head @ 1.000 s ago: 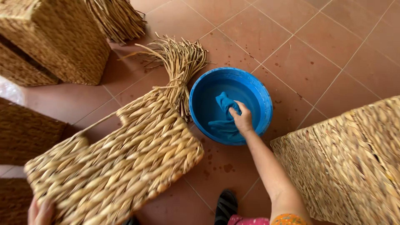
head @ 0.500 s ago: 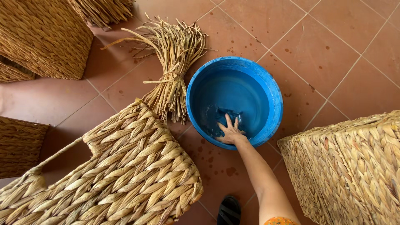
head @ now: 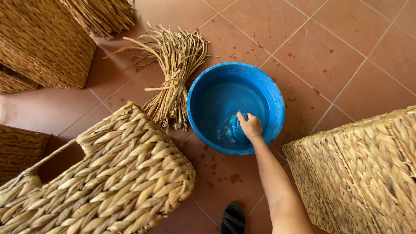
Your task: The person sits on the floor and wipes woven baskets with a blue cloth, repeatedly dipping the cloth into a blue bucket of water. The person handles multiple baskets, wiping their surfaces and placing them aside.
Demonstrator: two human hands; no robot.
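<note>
Blue cloth (head: 234,130) now sits bunched in our right hand (head: 250,126), fist clamped on it, no longer spread flat, low in the blue basin (head: 277,99); bare tiled floor (head: 346,56) lies open beyond its rim.

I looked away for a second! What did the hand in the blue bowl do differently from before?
The right hand, flat with fingers spread a moment ago, has closed its grip around the wet blue cloth, bunching it in the water. The round blue plastic basin, the bundle of dried straw and the woven baskets stayed put.
</note>
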